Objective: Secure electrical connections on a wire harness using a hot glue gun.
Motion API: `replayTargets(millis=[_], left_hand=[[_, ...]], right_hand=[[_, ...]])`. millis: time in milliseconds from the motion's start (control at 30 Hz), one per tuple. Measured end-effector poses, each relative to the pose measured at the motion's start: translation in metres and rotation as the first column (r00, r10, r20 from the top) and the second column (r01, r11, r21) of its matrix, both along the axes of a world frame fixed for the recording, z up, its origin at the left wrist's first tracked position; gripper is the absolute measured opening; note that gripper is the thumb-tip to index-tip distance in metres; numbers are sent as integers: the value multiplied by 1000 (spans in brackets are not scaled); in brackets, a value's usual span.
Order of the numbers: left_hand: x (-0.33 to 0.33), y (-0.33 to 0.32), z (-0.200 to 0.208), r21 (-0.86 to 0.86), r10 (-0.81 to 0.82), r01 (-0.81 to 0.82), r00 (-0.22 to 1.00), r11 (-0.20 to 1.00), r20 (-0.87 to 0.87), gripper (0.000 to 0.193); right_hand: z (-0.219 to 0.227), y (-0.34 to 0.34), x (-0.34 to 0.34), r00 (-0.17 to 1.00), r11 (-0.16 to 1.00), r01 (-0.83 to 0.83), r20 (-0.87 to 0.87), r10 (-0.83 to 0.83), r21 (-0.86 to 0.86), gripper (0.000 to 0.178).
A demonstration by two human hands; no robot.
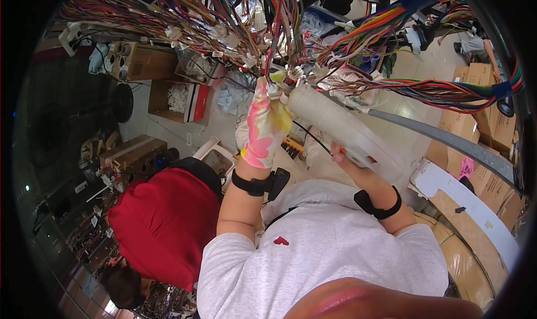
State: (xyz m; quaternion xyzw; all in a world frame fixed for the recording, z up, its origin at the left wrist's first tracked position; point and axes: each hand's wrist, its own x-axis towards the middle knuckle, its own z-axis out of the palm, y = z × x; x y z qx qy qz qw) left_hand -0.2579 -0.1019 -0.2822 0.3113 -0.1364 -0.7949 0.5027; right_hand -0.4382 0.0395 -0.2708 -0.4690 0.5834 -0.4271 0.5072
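My left hand [267, 120], in a pink, yellow and white floral glove, reaches up into the hanging wire harness [282, 22]. Its fingers are closed around a small white connector [274, 89] at the lower ends of the wires, partly hidden by the glove. Lower and to the right, my bare right hand [339, 153] pinches a thin black cable [312, 137] that runs up toward the left hand. Some of the right hand's fingers are hidden. Beside it and above slants a long whitish, translucent roll-like object [335, 120].
Bundled coloured wires [430, 89] with blue tape cross the upper right, above a grey curved bar [447, 134]. Cardboard boxes [467, 128] stand at right. An open box of white parts [178, 101] lies at left. Someone in red [168, 224] is close at my left.
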Motion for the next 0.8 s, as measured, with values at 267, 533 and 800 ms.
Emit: replayTargets(millis=[267, 533, 800], left_hand=[[13, -5, -19, -20, -152, 152, 952, 988, -267, 35], [11, -8, -7, 128, -157, 213, 923, 969, -352, 31], [13, -8, -6, 195, -131, 186, 955, 963, -266, 31]], right_hand=[[2, -6, 2, 999, 999, -37, -39, 36, -18, 11], [3, -10, 0, 998, 999, -40, -56, 39, -28, 10], [16, -14, 3, 995, 995, -61, -88, 54, -73, 7]])
